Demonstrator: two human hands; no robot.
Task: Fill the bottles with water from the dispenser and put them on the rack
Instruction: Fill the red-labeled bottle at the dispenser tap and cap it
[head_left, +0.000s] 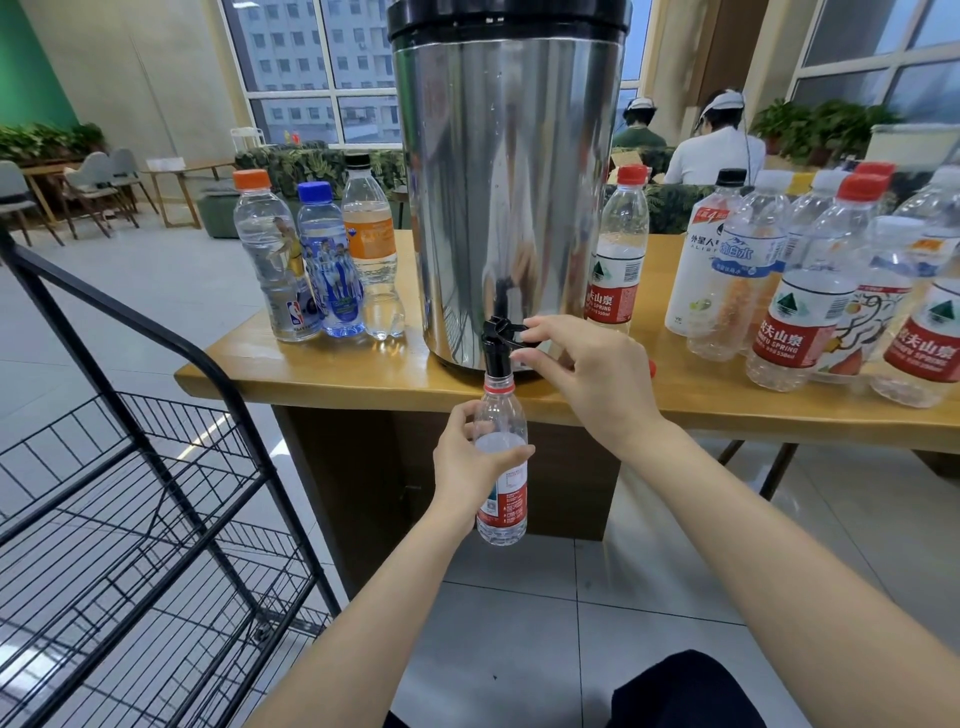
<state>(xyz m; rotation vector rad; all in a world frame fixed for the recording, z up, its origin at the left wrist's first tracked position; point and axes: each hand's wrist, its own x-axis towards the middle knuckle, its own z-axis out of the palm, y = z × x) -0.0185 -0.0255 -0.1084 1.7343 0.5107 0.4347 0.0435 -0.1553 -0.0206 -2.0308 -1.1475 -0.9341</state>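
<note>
Hanging upright under the black tap (500, 338), mouth at the spout: an uncapped bottle (503, 415), gripped round its middle by the left hand (465, 467), fingers and thumb curled about it. Pinching the tap's lever, the right hand (587, 374). Behind, steel dispenser (493, 182) at the table (322, 369) edge; wire rack (156, 441) leftward.

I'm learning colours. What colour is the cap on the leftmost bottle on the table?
Orange round plastic cap, clearest in the head view.
</note>
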